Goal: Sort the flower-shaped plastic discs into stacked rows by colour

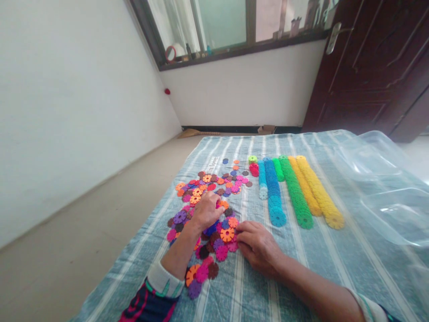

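Note:
Mixed notched plastic discs [227, 235] in orange, pink, purple, brown and blue lie in a loose pile on the striped cloth. Over the pile's middle, my left hand [207, 209] has its fingers curled together, with a bit of pink or red at the fingertips. My right hand [258, 246] rests at the pile's right edge, fingers bent and close together beside orange and pink discs; what they hold, if anything, is hidden. Beyond it lie overlapping rows of blue discs [274, 188], green discs [295, 192] and yellow discs [320, 192], with a short red stack [254, 170].
Two clear plastic containers [398, 214] sit at the right side of the cloth-covered surface [241, 290]. A white wall and window stand behind it, with a dark red door [365, 67] at the back right. Bare floor shows at the left.

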The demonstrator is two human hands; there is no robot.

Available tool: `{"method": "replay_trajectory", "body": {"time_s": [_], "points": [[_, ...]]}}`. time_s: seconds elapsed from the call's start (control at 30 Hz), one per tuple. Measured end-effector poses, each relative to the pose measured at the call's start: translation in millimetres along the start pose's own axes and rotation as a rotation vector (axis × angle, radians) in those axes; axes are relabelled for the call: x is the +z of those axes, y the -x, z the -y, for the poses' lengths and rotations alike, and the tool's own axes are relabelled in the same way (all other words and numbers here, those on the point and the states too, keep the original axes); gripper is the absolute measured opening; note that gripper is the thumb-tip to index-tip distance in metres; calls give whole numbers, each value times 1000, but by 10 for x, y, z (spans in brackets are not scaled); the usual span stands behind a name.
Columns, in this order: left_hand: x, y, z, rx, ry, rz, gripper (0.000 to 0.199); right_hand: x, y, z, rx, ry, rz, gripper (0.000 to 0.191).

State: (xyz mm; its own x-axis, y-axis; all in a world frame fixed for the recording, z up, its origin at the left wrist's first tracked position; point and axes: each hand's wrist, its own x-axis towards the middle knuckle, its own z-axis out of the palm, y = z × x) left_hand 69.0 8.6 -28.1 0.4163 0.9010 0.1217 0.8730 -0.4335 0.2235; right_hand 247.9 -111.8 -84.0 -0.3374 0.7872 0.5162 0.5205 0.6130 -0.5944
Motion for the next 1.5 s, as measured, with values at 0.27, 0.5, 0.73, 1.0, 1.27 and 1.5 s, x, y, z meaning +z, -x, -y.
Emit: {"method": "replay_trajectory", "body": {"time_s": [0.27, 0.5, 0.73, 1.0, 1.27, 1.5], "points": [[0, -124, -85, 85, -33, -2, 23, -9, -11, 15, -6, 12, -4, 15], [75, -431, -330, 195, -129, 21, 23, -2, -12, 16, 0, 13, -6, 15], [73, -380, -165, 148, -290, 13, 24, 11, -7, 13, 10, 29, -1, 14], [110, -313, -178, 231, -296, -6, 33, 24, -9, 4, 2, 9, -8, 13], [140, -330, -167, 85, -338, -55, 27, 27, -19, 3, 0, 8, -9, 13], [137, -470, -313, 58, -299, -56, 29, 25, -21, 15, 4, 16, -6, 13]]}}
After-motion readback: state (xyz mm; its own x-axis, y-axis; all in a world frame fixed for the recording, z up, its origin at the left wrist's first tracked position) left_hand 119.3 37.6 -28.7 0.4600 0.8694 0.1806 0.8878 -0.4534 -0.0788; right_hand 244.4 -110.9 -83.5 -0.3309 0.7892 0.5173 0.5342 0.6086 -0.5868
